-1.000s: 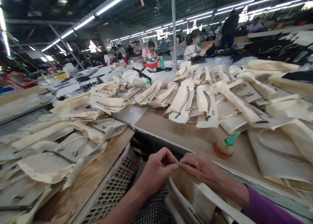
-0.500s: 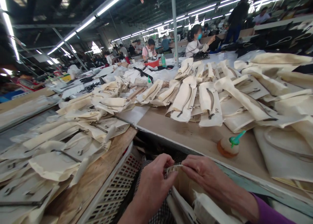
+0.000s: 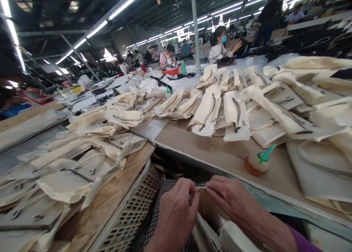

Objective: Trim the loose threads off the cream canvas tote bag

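Note:
A cream fabric piece (image 3: pixel 210 208) hangs below both hands, its upper edge pinched between them. My left hand (image 3: pixel 180 204) is closed on that edge with thumb and fingers together. Beside it on the right, my right hand (image 3: pixel 231 195) grips the same edge, fingers pressed together. The piece's lower part runs out of view at the bottom. On the table behind my right hand stands a small round bottle (image 3: pixel 256 165) with a green nozzle.
Cream pieces with dark zippers (image 3: pixel 210 109) lie in heaps across the brown-covered table (image 3: pixel 181 138). More lie on the wooden board (image 3: pixel 107 197) at left. A white plastic basket (image 3: pixel 137 208) stands left of my left hand. Several people work farther back.
My left hand has shifted slightly right and down, its thumb and fingers closer together. My right hand has moved a little right and down, still gripping the edge.

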`<state>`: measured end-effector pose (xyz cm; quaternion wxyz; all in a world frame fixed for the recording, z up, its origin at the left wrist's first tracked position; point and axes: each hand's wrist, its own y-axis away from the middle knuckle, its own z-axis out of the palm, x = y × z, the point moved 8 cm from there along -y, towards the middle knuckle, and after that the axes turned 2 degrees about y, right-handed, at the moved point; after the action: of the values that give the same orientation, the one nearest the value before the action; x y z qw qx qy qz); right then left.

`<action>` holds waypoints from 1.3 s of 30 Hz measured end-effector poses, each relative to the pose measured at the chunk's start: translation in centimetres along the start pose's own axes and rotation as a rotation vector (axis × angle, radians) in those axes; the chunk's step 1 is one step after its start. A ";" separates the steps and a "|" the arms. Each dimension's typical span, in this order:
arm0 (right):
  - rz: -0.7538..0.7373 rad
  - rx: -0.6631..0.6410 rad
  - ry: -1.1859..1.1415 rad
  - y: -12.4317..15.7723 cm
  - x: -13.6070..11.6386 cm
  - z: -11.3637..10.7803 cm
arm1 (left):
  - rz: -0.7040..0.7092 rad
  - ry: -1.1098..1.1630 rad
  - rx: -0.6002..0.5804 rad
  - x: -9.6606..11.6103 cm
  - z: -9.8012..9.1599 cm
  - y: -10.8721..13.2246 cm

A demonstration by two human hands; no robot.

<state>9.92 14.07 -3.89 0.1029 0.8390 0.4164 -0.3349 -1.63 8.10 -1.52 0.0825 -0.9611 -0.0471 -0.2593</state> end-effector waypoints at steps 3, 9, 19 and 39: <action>-0.010 0.005 -0.003 0.1 0.0 0.0 | 0.075 0.060 0.042 0.2 -0.2 -0.1; -0.023 0.011 -0.054 0.2 0.5 0.2 | 0.196 0.231 0.098 0.7 -0.8 -0.5; -0.048 -0.019 -0.127 0.1 0.2 -0.3 | -0.099 0.415 -0.019 -1.1 -0.5 -1.2; 0.132 -0.191 -0.338 -0.9 4.0 -1.5 | -0.132 0.455 -0.235 -1.6 1.5 -5.1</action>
<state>11.65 17.88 -5.23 0.2724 0.7827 0.3671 -0.4224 -2.95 13.26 -2.90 -0.0385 -0.8760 -0.0592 -0.4772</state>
